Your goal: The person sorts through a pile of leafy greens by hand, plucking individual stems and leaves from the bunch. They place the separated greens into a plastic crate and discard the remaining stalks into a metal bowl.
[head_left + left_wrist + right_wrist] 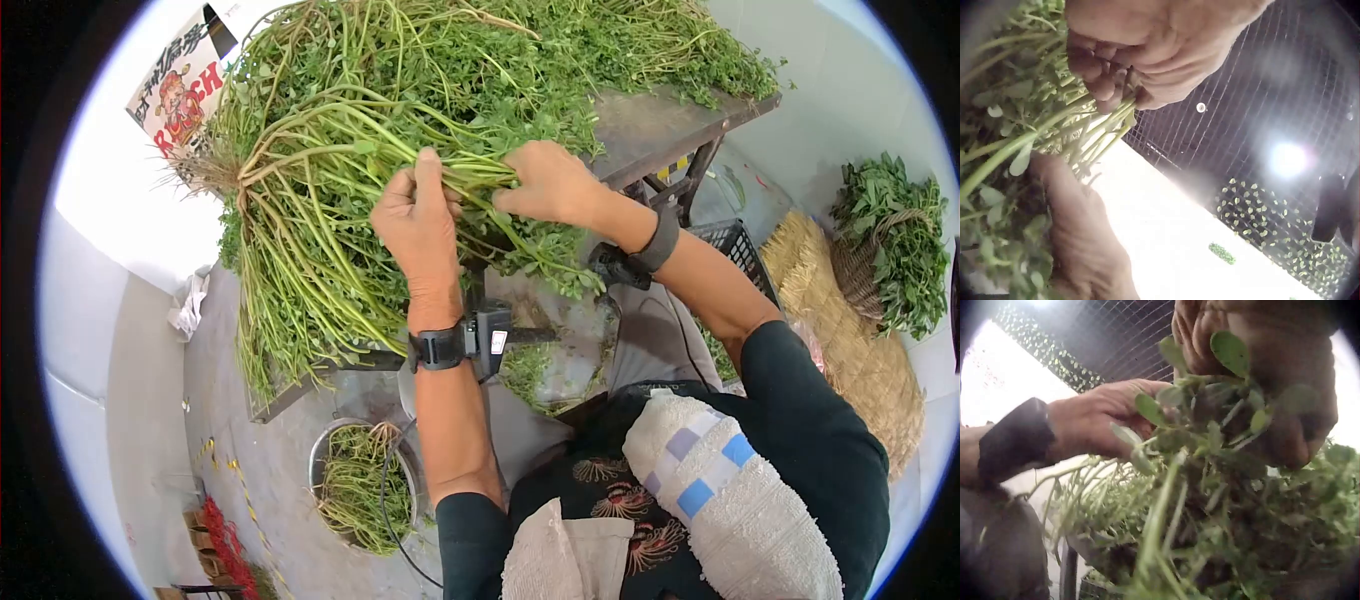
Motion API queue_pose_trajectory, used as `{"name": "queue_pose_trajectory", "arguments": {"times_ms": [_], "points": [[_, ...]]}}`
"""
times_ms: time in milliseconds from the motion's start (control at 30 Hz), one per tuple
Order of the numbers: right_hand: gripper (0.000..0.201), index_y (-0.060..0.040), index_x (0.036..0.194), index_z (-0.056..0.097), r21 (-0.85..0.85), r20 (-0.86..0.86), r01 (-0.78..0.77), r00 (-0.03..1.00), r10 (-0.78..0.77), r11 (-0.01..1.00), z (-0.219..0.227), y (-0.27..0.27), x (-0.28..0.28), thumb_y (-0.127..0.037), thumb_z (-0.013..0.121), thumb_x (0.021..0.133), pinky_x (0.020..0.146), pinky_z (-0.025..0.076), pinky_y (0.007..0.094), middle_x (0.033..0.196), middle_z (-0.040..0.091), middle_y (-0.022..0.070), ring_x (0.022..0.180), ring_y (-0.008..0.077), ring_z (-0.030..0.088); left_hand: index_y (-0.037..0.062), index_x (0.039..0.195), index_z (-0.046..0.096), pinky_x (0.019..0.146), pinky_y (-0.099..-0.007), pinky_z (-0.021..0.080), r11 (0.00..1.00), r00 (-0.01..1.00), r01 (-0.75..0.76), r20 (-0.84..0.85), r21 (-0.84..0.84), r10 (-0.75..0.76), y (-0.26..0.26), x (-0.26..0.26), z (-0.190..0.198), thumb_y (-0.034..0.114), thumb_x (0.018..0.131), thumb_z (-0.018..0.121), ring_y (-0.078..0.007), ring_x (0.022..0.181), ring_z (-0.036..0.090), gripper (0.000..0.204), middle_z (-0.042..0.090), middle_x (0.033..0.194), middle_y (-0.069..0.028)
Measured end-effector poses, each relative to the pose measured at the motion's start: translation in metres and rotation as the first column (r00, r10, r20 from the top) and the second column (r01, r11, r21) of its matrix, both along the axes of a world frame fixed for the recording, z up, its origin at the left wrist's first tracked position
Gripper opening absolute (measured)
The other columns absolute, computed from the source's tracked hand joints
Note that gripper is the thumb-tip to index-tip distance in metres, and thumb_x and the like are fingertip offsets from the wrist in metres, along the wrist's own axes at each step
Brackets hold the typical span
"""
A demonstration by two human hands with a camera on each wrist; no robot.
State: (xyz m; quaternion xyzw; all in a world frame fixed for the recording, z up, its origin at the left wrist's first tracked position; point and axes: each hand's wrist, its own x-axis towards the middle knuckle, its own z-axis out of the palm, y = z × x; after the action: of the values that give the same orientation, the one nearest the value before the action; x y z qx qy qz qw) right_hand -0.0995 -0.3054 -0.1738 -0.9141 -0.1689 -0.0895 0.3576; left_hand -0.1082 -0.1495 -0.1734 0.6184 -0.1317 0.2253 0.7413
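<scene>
Stem-separating step, I'd judge: left hand (420, 228) pinches leafy stems (478, 170), right hand (556, 187) grips them just beside (roots (226, 176) far left). Next move likely wants both holds steady.

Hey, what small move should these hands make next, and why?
Probably tug the right hand away to snap the stems while the left hand steadies them: both hands hold the stems close together, with a short stretch between them, and the roots lie off on the left hand's side.
</scene>
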Motion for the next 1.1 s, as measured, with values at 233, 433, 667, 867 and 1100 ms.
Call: {"name": "queue_pose_trajectory", "arguments": {"times_ms": [233, 433, 667, 867, 1100], "points": [[0.027, -0.0017, 0.095, 0.065, 0.448, -0.222, -0.180, 0.927, 0.303, 0.876, -0.009, -0.034, -0.024, -0.018, 0.068, 0.075, 0.072, 0.041, 0.0236, 0.080, 0.059, -0.0022, 0.076, 0.0078, 0.049, 0.0074, 0.068, 0.057, 0.044, -0.0205, 0.032, 0.998, 0.993, 0.056, -0.102, 0.033, -0.053, 0.010, 0.002, -0.005, 0.026, 0.088, 0.061, -0.0036, 0.047, 0.041, 0.028, 0.049, 0.055, 0.0029], [0.027, 0.0005, 0.099, 0.065, 0.593, -0.210, -0.268, 0.859, 0.467, 0.759, -0.014, -0.038, -0.027, -0.016, 0.064, 0.078, 0.075, 0.043, 0.0235, 0.089, 0.064, 0.0010, 0.079, 0.0078, 0.053, 0.0062, 0.072, 0.056, 0.044, -0.0204, 0.036, 0.995, 0.994, 0.093, -0.056, 0.041, -0.090, 0.010, 0.001, -0.008, 0.025, 0.088, 0.061, -0.0043, 0.049, 0.043, 0.025, 0.050, 0.061, 0.0031], [0.020, -0.0012, 0.093, 0.066, 0.706, -0.178, -0.190, 0.884, 0.431, 0.682, -0.026, -0.021, -0.030, -0.016, 0.060, 0.081, 0.062, 0.041, 0.0254, 0.079, 0.062, -0.0001, 0.063, 0.0077, 0.049, 0.0029, 0.086, 0.059, 0.043, -0.0181, 0.037, 0.988, 0.992, 0.112, -0.076, 0.106, -0.104, -0.002, -0.010, -0.004, 0.022, 0.089, 0.060, -0.0040, 0.051, 0.046, 0.019, 0.057, 0.064, -0.0011], [0.031, -0.0035, 0.085, 0.066, 0.255, -0.005, -0.040, 0.999, 0.042, 0.966, -0.059, -0.019, -0.014, -0.032, 0.059, 0.075, 0.056, 0.045, 0.0333, 0.062, 0.056, 0.0174, 0.057, 0.0224, 0.056, 0.0006, 0.091, 0.057, 0.047, -0.0195, 0.033, 0.971, 0.974, 0.227, -0.003, 0.071, -0.227, 0.004, -0.002, -0.017, 0.023, 0.092, 0.056, -0.0066, 0.052, 0.045, 0.022, 0.055, 0.063, 0.0000], [0.031, 0.0000, 0.092, 0.064, 0.319, -0.085, 0.513, 0.853, -0.515, 0.797, -0.153, -0.162, -0.023, -0.029, 0.055, 0.083, 0.057, 0.042, 0.0320, 0.063, 0.054, 0.0080, 0.059, 0.0169, 0.052, 0.0022, 0.087, 0.057, 0.047, -0.0234, 0.031, 0.974, 0.966, 0.226, -0.131, -0.005, -0.225, 0.019, 0.000, -0.016, 0.025, 0.094, 0.052, -0.0075, 0.049, 0.035, 0.024, 0.041, 0.057, 0.0034]]}}
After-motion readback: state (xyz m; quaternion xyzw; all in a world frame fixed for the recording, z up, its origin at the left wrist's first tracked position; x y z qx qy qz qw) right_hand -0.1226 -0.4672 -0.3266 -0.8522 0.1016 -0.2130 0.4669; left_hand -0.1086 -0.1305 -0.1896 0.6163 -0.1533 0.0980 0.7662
